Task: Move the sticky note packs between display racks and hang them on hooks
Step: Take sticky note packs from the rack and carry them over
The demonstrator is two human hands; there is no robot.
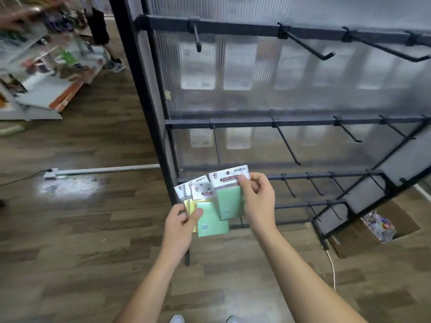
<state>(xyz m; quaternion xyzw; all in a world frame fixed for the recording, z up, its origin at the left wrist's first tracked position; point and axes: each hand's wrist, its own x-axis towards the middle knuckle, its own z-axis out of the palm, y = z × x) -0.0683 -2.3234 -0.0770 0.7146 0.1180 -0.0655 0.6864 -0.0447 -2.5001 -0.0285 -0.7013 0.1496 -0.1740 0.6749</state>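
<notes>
My left hand (180, 226) grips a fanned stack of sticky note packs (211, 220), green in front, yellow behind, each with a white header card. My right hand (256, 201) pinches one green sticky note pack (228, 199) by its header card, lifted slightly above and right of the stack. Both hands are in front of the lower left corner of a black display rack (233, 123). Its bare hooks (288, 145) stick out from several horizontal bars above and to the right of my hands.
A ribbed translucent panel (303, 94) backs the rack, with blurred packs showing behind it. An open cardboard box (382, 226) with wrapped items sits on the wooden floor at right. Store shelving (42, 73) stands far left, a person's legs (109, 47) beyond, and a power strip (52, 173) on the floor.
</notes>
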